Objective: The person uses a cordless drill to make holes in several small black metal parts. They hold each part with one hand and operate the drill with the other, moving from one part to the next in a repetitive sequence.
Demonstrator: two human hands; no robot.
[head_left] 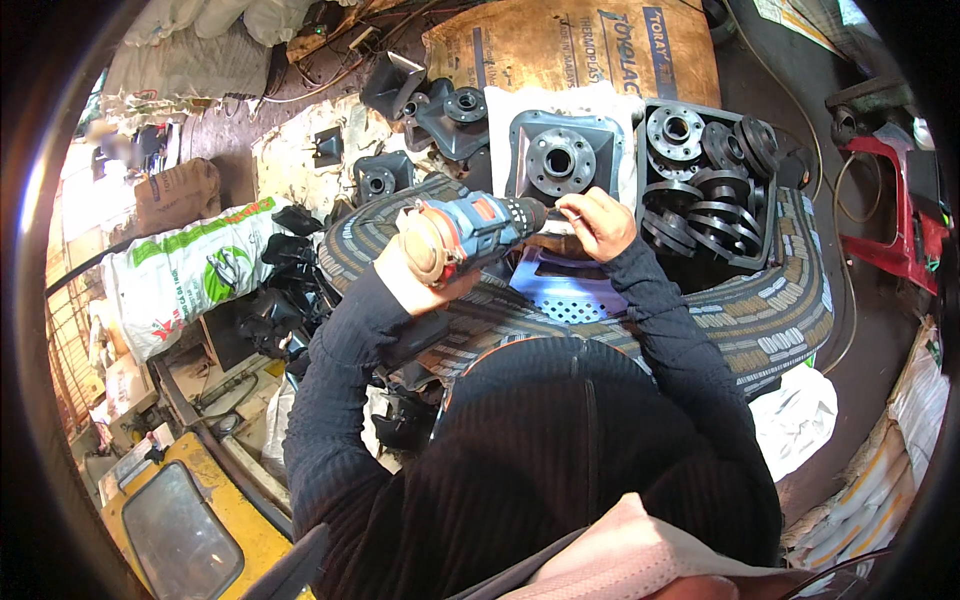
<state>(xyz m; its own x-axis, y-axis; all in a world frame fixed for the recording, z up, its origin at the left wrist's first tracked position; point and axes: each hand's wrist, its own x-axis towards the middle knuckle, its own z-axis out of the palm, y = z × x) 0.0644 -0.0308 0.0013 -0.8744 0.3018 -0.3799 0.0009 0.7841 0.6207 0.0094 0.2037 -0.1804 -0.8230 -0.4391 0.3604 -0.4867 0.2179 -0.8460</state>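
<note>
My left hand (pixel 425 288) is wrapped round a blue and grey cordless drill (pixel 475 228), held level with its black chuck toward the right. At the chuck's tip my right hand (pixel 600 222) is closed in a pinch; whatever lies between its fingertips is too small to make out. Just beyond the hands, a round metal flange (pixel 547 176) with a ring of holes sits on a square dark housing (pixel 520 128), which rests on a white cloth (pixel 615 105). Below the drill's tip is a purple perforated plastic piece (pixel 570 300).
A grey crate (pixel 768 215) full of metal flanges stands right of the housing. More dark housings (pixel 383 178) lie to the left, beside a white and green sack (pixel 190 275). Patterned fabric (pixel 775 325) curves around my lap. A red plastic frame (pixel 880 215) lies far right.
</note>
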